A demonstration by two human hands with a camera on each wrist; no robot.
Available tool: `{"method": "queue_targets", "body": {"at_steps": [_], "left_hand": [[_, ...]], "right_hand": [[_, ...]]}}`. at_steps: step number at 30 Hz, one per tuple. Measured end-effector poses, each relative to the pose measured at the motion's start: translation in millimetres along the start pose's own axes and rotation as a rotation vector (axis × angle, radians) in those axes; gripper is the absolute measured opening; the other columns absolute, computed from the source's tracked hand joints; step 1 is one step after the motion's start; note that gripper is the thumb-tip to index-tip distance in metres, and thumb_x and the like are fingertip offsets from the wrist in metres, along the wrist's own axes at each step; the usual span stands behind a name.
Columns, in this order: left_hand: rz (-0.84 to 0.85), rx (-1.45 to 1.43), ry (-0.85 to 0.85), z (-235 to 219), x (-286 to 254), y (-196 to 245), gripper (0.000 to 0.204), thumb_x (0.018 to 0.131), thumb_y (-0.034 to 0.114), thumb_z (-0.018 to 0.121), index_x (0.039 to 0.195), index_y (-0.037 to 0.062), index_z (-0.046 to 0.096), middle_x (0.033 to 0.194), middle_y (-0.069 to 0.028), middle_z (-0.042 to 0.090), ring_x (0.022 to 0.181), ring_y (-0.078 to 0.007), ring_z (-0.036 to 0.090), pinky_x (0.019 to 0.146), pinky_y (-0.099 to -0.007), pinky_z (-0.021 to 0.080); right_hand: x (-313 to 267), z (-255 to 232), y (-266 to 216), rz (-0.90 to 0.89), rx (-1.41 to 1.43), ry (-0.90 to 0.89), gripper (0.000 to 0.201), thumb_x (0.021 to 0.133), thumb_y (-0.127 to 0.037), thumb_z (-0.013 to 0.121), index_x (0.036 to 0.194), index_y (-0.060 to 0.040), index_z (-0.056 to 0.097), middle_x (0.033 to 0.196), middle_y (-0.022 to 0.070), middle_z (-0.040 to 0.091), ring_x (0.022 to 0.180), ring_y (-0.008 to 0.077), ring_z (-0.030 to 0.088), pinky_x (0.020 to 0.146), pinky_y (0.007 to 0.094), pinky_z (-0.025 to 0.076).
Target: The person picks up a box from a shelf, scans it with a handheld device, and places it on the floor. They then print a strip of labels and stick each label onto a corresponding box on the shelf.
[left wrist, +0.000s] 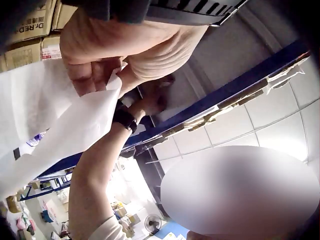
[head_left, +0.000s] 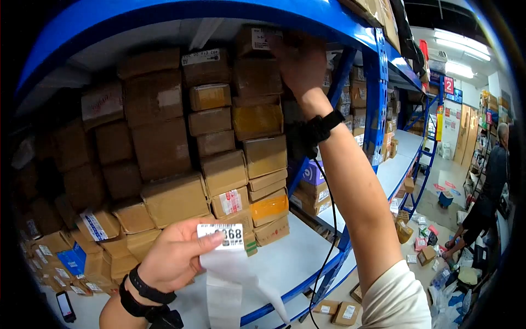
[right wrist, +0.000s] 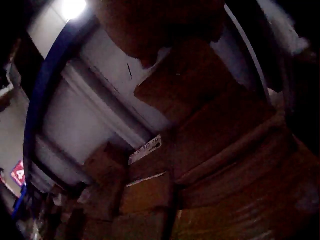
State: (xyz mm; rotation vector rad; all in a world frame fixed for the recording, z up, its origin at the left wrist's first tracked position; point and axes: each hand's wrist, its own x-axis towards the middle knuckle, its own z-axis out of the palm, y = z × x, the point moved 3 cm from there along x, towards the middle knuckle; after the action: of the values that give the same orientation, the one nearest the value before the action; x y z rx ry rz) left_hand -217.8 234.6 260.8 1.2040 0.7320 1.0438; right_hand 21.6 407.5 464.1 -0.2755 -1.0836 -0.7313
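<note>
Label strip: the white strip (head_left: 222, 257) is in the left hand (head_left: 178, 249), pinched between thumb and fingers, its printed end up and its long axis running downward as the paper hangs.
Top box: a brown carton (head_left: 245, 45) with a white label, high in the stack, close under the upper shelf. Its long axis I can't make out in that dark.
Right hand: raised to the top box (head_left: 304, 60), just beside it on the right and far nearer than the left, which is low and well apart. Whether its fingers are closed on the carton, I can't tell from here.
Stack: more cartons (head_left: 257, 78) beneath and to the left.
Rack: blue beam (head_left: 164, 12) overhead, blue upright (head_left: 375, 82) right of the raised arm.
Low left: a phone (head_left: 65, 306).
Far right: someone bending (head_left: 496, 170) over parcels.
</note>
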Motion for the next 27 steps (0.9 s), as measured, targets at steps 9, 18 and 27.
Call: {"method": "queue_targets", "body": {"at_steps": [9,18,27], "left_hand": [[-0.032,0.065,-0.023,11,25,4,0.029,0.097,0.009,0.053,0.122,-0.0076,0.054,0.111,-0.0162,0.066,0.097,-0.0204,0.068,0.085,-0.0323,0.057],[0.002,0.187,-0.016,14,44,1,0.03,0.096,0.009,0.057,0.122,-0.005,0.054,0.109,-0.0135,0.066,0.096,-0.0192,0.067,0.085,-0.0319,0.057],[-0.069,0.023,-0.053,23,54,-5,0.029,0.095,0.008,0.059,0.121,-0.0034,0.055,0.108,-0.0131,0.067,0.095,-0.0183,0.067,0.084,-0.0305,0.057]], "right_hand": [[9,-8,-10,-0.199,-0.212,-0.135,0.056,0.063,-0.057,0.083,0.08,-0.0051,0.071,0.074,0.0109,0.069,0.067,0.0269,0.067,0.062,0.0353,0.055],[11,-13,-11,-0.319,-0.289,-0.139,0.049,0.07,-0.053,0.079,0.079,-0.0057,0.07,0.073,0.0109,0.068,0.065,0.0287,0.066,0.059,0.0362,0.054],[-18,-36,2,-0.249,-0.289,-0.315,0.032,0.086,-0.03,0.069,0.101,-0.0023,0.065,0.098,0.02,0.065,0.085,0.0342,0.065,0.07,0.0388,0.053]]}}
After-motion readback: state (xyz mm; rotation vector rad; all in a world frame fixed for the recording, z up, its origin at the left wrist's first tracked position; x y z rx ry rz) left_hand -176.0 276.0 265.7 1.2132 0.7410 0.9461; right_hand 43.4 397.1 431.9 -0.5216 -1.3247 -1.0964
